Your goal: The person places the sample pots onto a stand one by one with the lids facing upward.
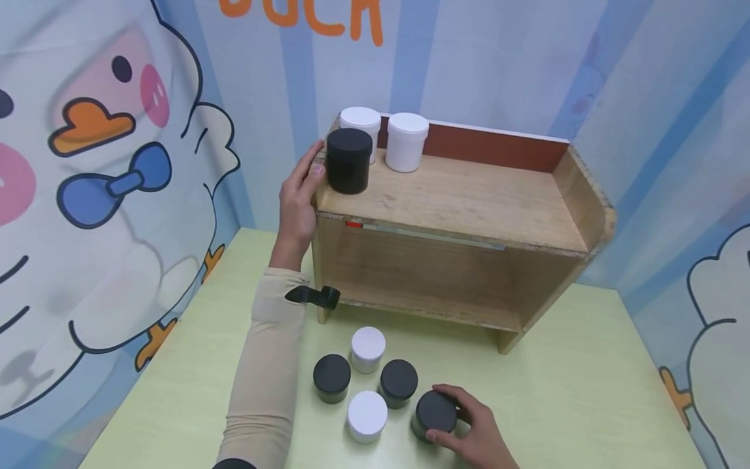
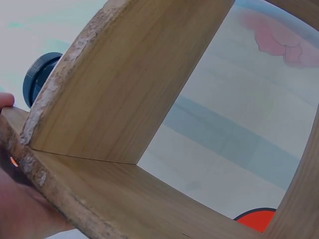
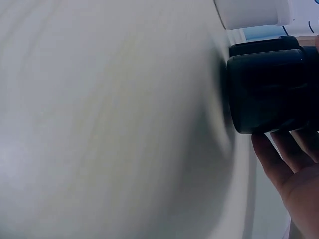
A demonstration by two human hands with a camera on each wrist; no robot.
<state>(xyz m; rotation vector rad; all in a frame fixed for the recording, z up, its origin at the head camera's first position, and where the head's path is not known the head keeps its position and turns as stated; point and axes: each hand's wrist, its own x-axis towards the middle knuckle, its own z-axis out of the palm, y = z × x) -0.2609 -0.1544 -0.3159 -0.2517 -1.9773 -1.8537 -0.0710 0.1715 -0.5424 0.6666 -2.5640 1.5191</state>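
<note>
My left hand [image 1: 300, 205] holds the left side panel of a small wooden shelf [image 1: 480, 195], its thumb at the panel's top edge. Just right of those fingers, a black lidded jar [image 1: 348, 163] stands on the top board. Two white jars [image 1: 405, 143] stand behind it. At the front of the table, my right hand [image 1: 474, 430] grips another black jar [image 1: 435, 415], thumb on the near side and fingers round the far side. The right wrist view shows this dark jar [image 3: 266, 92] upright by its lid direction, sideways in the picture, with fingers [image 3: 271, 159] against it.
Left of the gripped jar stand two black jars [image 1: 398, 383] and two white jars [image 1: 367, 417] on the pale green table [image 1: 562, 404]. The shelf's lower compartment [image 1: 422, 273] faces forward. Cartoon-printed cloth [image 1: 492, 65] surrounds the table at the back and sides.
</note>
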